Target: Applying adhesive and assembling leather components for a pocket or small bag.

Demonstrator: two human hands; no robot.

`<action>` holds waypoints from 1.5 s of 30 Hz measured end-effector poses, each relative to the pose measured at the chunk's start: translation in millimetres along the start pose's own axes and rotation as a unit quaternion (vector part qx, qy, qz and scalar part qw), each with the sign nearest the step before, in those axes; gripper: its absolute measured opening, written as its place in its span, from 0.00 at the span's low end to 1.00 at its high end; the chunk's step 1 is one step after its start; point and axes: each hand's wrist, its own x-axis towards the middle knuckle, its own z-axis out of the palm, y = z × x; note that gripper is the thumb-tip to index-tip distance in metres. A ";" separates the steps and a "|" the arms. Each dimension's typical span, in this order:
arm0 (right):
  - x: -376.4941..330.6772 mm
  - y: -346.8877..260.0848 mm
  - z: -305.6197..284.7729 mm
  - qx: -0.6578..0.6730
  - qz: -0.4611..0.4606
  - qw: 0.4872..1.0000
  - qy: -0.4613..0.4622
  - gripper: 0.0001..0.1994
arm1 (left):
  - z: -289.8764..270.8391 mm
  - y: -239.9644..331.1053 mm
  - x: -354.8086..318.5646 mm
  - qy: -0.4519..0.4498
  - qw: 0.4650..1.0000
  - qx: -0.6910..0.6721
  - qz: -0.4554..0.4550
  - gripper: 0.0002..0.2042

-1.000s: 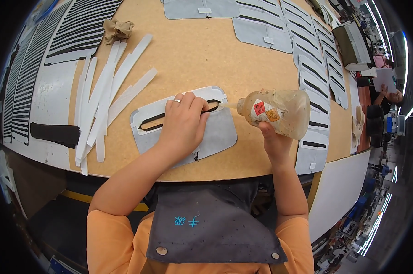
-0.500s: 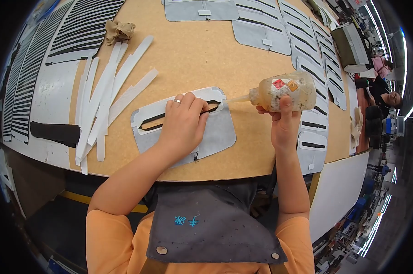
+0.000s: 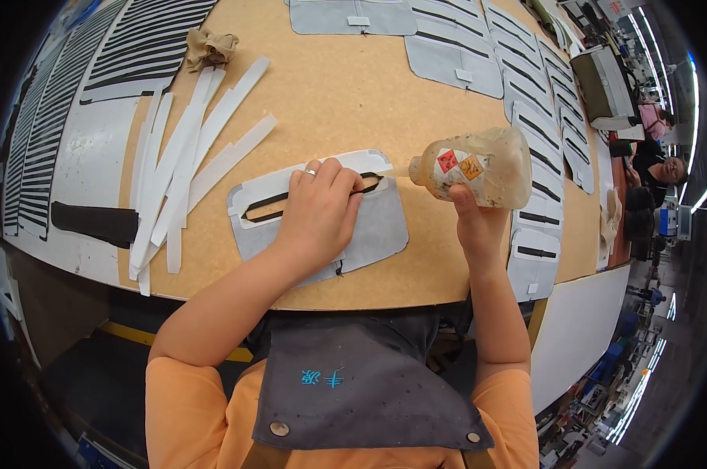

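Observation:
A grey panel lies on the table before me, with a white band along its far part and a long slot edged by a black strip. Over the slot's middle, my left hand presses down with bent, closed fingers; the fingertips' exact grip is partly hidden. My right hand holds a translucent, stained squeeze bottle tipped sideways, with yellowish residue inside. Its thin nozzle points left at the slot's right end. Whether the tip touches the panel, I cannot tell.
Long white strips lie loosely at left, near a black folded piece and a crumpled tan cloth. Rows of black strips fill the far left. Overlapping grey panels line the far right. A person is at the right.
The bottle has moved left and slightly down, tilting more, so its nozzle reaches over the slot's right end. My left hand stays on the panel.

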 end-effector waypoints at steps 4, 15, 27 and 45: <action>-2.0 2.4 0.4 -0.011 -0.007 1.000 -0.012 0.26 | -0.7 0.5 -1.2 -0.001 1.000 0.000 -0.001 0.05; 3.2 -20.4 -60.5 0.111 0.064 0.980 0.155 0.29 | -5.8 -4.0 0.8 -0.014 1.000 -0.016 0.003 0.05; -210.2 -104.3 -274.6 -0.547 0.489 0.612 0.295 0.29 | -48.6 52.8 40.0 -0.043 0.969 -0.240 0.031 0.03; 23.6 -23.0 -334.4 -0.115 0.096 0.953 0.265 0.17 | 91.1 56.4 78.4 -0.059 0.991 0.039 0.115 0.19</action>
